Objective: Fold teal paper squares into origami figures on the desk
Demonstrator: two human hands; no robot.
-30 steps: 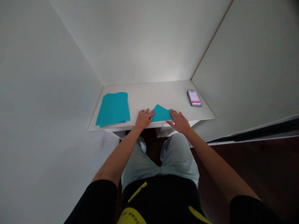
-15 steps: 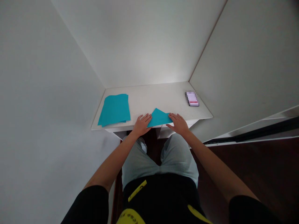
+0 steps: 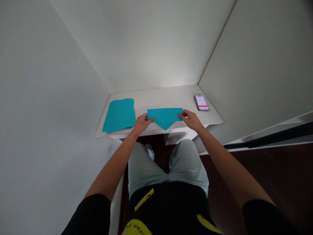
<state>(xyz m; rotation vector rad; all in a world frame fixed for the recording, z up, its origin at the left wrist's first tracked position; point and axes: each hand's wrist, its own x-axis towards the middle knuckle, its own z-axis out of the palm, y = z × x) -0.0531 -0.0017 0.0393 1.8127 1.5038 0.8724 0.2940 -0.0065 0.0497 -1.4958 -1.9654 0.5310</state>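
I hold the folded paper [image 3: 165, 117] at the desk's front edge, its long straight side toward the back of the desk [image 3: 158, 96] and its pointed flap toward me, reaching past that edge. My left hand [image 3: 141, 123] pinches one end, thumb on top and fingers tucked behind; my right hand [image 3: 192, 120] pinches the other end the same way. I judge that gripping both ends keeps the strip taut and level, and leaves the middle uncovered so I can see the point. I can't tell whether the paper touches the desk or is lifted slightly off it. The stack of blue sheets [image 3: 120, 115] lies at the desk's left end, probably to be within reach yet out of my way. The phone [image 3: 201, 102], its screen blurred, lies near the desk's right end, apart from my hands.
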